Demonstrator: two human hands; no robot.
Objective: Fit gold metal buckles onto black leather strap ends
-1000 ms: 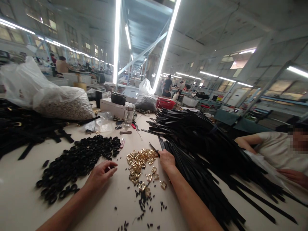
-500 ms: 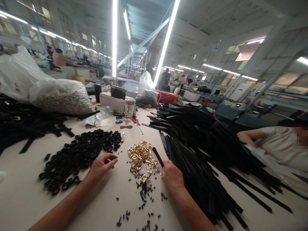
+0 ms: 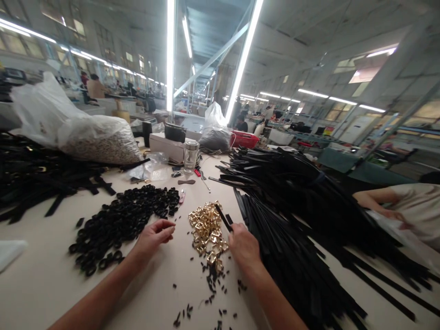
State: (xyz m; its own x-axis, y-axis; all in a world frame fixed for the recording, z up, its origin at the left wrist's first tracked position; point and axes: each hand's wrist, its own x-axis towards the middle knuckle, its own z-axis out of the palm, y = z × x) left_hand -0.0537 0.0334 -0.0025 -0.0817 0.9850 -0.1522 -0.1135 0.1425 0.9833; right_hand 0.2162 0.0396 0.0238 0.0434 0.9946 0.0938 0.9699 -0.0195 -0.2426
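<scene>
My right hand [image 3: 243,245] is closed round a black strap [image 3: 223,217], whose end sticks out past the fingers towards the gold buckles. A short dark piece shows beside that strap at the fingertips. The gold buckles [image 3: 206,224] lie in a heap between my hands. My left hand [image 3: 156,236] hovers to the left of them, thumb and fingers brought together in a pinch; whatever may be between them is hidden. Just beyond that hand spreads a pile of black loops [image 3: 120,224]. Small black bits [image 3: 215,279] are strewn below the buckles.
Long black straps [image 3: 285,256] cover the table's right side. Finished-looking black straps [image 3: 44,174] and a plastic sack [image 3: 99,137] stand at left. Behind are a glass jar [image 3: 190,158], a pink cutter [image 3: 182,197] and a red basket [image 3: 244,139]. A person's arm [image 3: 378,199] rests at far right.
The view has swung slightly left, so the things on the table appear further right. The strap end in my right hand now reaches over the buckle heap's edge. My left hand keeps its pinch.
</scene>
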